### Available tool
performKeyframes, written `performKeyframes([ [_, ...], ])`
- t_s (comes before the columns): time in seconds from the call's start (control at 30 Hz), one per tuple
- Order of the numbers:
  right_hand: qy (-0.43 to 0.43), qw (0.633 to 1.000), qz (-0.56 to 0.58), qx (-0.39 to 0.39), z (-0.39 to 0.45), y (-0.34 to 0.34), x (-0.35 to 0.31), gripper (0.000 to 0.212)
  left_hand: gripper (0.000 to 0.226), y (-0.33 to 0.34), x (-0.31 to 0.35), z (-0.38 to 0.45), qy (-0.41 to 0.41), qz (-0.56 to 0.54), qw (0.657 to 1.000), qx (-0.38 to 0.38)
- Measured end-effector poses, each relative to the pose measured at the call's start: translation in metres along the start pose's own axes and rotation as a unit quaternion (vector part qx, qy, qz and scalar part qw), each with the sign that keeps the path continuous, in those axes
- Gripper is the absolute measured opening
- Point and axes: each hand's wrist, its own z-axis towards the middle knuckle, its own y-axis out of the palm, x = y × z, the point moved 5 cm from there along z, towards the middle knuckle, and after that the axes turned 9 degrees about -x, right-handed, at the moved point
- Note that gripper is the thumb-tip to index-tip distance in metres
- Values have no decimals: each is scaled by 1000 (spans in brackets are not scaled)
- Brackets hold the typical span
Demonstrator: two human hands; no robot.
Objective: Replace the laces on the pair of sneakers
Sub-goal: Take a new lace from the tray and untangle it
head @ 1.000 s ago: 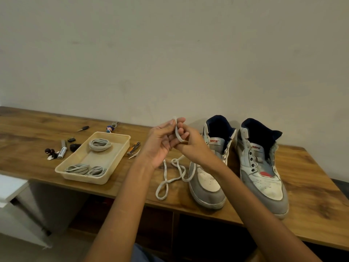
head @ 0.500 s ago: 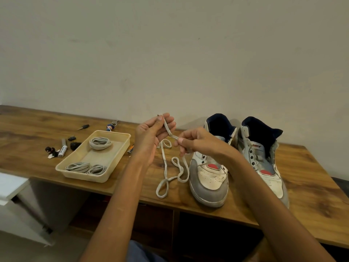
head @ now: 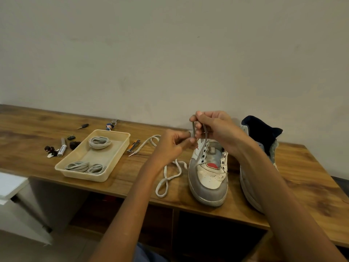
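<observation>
Two grey and white high-top sneakers stand on the wooden table point(head: 302, 178). The left sneaker point(head: 208, 178) has bare eyelets, and my right arm covers much of the right sneaker point(head: 264, 133). My right hand point(head: 213, 127) pinches a loop of the white lace point(head: 166, 181) above the left sneaker's tongue. Beside it, my left hand point(head: 175, 146) pinches the same lace near its fingertips. The remaining lace trails over the table left of the sneaker.
A beige tray point(head: 120, 148) at the left holds three coiled grey laces point(head: 99, 142). Left of it lie a marker point(head: 62, 147) and small dark items. A small orange tool point(head: 133, 145) lies right of the tray. The wall runs close behind.
Both hands moved right and came together above the left sneaker, carrying the lace loop. More of the lace now lies on the table toward the tray.
</observation>
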Motion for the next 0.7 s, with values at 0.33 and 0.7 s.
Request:
performKeyframes([
  [0.33, -54, 987, -50, 141, 3, -24, 7, 26, 17, -6, 17, -12, -3, -401, 907, -133],
  [0.7, -133, 962, -233, -41, 11, 41, 3, 36, 50, -26, 6, -10, -10, -565, 825, 28],
])
